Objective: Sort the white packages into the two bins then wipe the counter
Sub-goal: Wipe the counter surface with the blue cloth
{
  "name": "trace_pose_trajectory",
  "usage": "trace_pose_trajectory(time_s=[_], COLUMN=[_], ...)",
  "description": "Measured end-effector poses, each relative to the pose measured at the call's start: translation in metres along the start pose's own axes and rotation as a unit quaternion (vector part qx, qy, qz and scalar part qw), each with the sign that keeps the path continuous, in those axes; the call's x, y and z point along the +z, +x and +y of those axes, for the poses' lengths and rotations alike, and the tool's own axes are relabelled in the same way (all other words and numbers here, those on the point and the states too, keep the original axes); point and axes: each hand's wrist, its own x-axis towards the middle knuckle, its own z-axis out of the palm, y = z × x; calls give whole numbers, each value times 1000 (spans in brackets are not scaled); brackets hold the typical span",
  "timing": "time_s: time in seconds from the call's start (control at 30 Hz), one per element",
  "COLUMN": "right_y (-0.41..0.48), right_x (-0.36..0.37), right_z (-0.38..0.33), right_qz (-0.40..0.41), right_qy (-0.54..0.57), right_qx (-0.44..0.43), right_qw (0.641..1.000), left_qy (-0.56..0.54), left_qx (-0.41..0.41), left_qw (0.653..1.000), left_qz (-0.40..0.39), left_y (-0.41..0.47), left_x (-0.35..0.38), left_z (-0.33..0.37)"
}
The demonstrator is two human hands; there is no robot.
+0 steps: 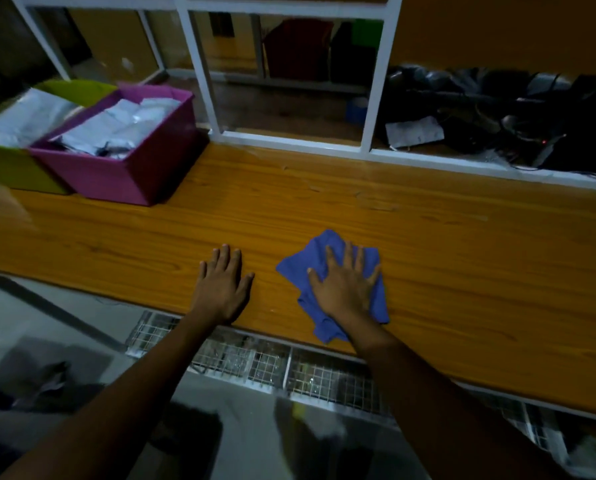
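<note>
A blue cloth (pixel 315 259) lies crumpled on the wooden counter (pixel 445 244) near its front edge. My right hand (pixel 345 285) presses flat on the cloth with fingers spread. My left hand (pixel 222 284) rests flat on the bare counter, a little to the left of the cloth. At the back left stand two bins side by side: a purple bin (pixel 130 174) and a green bin (pixel 16 168). Both hold several white packages (pixel 116 128).
A white window frame (pixel 289 140) runs along the counter's back edge. Dark cables, equipment and a white paper (pixel 414 131) lie behind it at the right. A wire mesh rack (pixel 272 365) hangs below the counter's front edge.
</note>
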Motion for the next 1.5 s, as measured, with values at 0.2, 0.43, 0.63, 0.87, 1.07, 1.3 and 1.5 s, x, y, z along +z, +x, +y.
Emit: trace_pose_trajectory(time_s=[0.2,0.43,0.63,0.87,1.07,1.3,1.5], right_y=[44,148,240,320,368,406,352], right_x=[-4,-16,-9,-4,15,29,52], right_z=[1,8,-34,-87,-158,-246,-289], right_qz=[-52,36,-9,29,-10,101,-26], right_qy=[-32,3,-36,-17,-27,18,-38], right_qx=[-226,56,-159,-41,-390,-390,-515], right_qw=[972,998,987,999,920,915,856], left_qy=[2,16,-2,-19,-20,-5,4], left_qx=[-19,-27,-74,-108,-84,-196,-223], left_qw=[1000,999,996,991,993,965,954], left_qz=[14,17,58,74,80,174,199], left_y=[57,129,211,249,236,214,215], left_x=[-6,-8,-11,-25,-31,-23,-27], left_z=[-2,-6,-13,-40,-69,-60,-60])
